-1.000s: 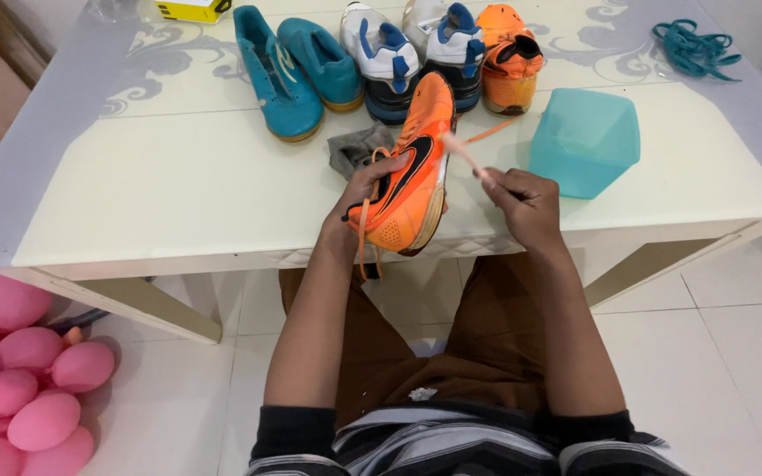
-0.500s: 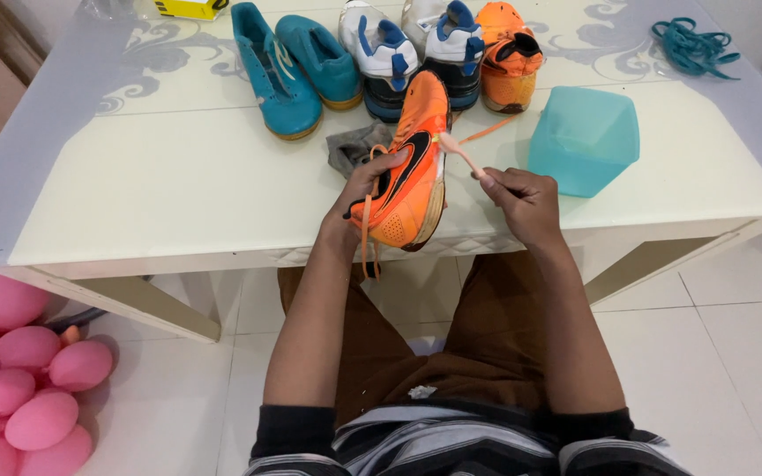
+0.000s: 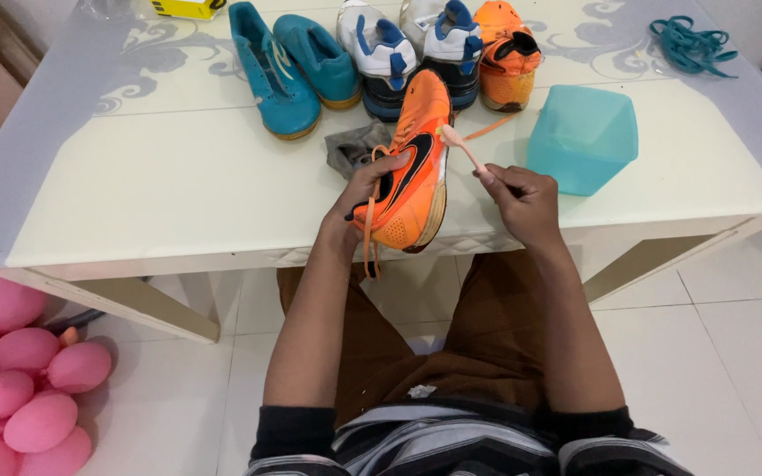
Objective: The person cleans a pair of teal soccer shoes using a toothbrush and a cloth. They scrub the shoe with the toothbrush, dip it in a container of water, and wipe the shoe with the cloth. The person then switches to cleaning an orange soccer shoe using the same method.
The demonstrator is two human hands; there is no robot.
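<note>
My left hand [image 3: 365, 191] grips an orange shoe [image 3: 416, 167] with a black mark on its side, held on edge over the front of the white table [image 3: 178, 194]. My right hand [image 3: 522, 198] pinches the shoe's orange lace [image 3: 462, 145], which runs taut from the shoe's upper to my fingers. Another end of the lace hangs down below my left hand [image 3: 369, 247]. A grey cloth [image 3: 350, 145] lies on the table just behind the shoe.
Along the table's back stand a pair of teal shoes [image 3: 288, 66], a pair of white and blue shoes [image 3: 416, 44] and a second orange shoe [image 3: 506, 53]. A translucent teal box [image 3: 586, 137] sits right. Teal laces [image 3: 690, 44] lie far right. Pink balloons [image 3: 11, 370] cover the floor left.
My right hand has pulled the lace further out to the right, away from the shoe. The shoe has tipped slightly more upright in my left hand.
</note>
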